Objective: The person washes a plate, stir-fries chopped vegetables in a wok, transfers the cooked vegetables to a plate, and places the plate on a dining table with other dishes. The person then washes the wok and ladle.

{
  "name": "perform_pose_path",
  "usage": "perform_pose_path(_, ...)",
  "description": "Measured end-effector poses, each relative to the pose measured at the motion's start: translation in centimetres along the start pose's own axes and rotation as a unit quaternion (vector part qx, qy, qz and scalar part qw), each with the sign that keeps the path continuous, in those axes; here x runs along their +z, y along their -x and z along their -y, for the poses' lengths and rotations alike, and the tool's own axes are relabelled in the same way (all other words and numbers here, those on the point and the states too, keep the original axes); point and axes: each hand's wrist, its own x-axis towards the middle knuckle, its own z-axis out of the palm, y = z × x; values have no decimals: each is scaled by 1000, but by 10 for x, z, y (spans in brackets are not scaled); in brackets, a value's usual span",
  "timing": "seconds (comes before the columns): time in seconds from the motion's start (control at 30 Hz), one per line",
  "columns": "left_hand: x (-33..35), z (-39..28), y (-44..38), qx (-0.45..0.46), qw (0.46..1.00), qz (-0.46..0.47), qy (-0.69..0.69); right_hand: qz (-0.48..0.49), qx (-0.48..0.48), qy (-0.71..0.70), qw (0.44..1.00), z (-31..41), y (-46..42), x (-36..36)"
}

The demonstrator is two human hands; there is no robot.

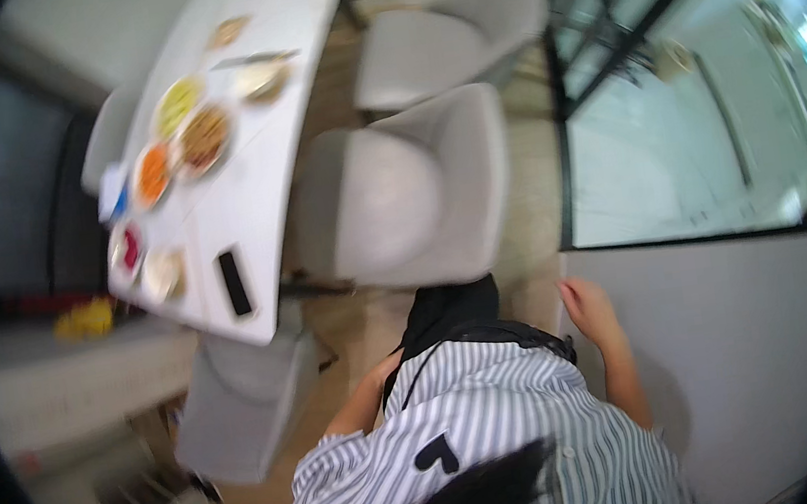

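Note:
My right hand [589, 308] hangs at my side near the grey wall panel [731, 333]. Its fingers look bent and nothing shows in them, but their tips are blurred. My left hand [391, 363] is largely hidden behind my black lower garment [448, 307]; only the wrist and the back edge show. Ahead stands a grey upholstered chair [397, 200], its seat under the edge of a white table [252, 187]. On the table's near end lies a black phone [233, 283], apart from both hands.
Plates of shredded orange food [152, 175], yellow-green food [179, 107] and brown food [204, 139] stand on the table. A knife [255, 59] lies farther back. Other grey chairs [424, 49] and a chair [248, 399] flank it. A black-framed glass partition [649, 161] rises on the right.

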Motion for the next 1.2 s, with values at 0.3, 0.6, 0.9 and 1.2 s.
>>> perform_pose_path(0.3,-138,-253,-60,88,992,-12,-90,145,57,-2,988,-158,-207,-78)
perform_pose_path(0.6,-304,-595,-81,225,944,-3,-242,155,443,68,880,-428,-190,-129)
perform_pose_path(0.9,-286,-934,-99,323,853,77,-404,84,455,-102,881,-536,-269,-197)
perform_pose_path(1.2,-230,-1203,-106,320,820,129,-457,-92,536,-117,831,-689,-338,-409)
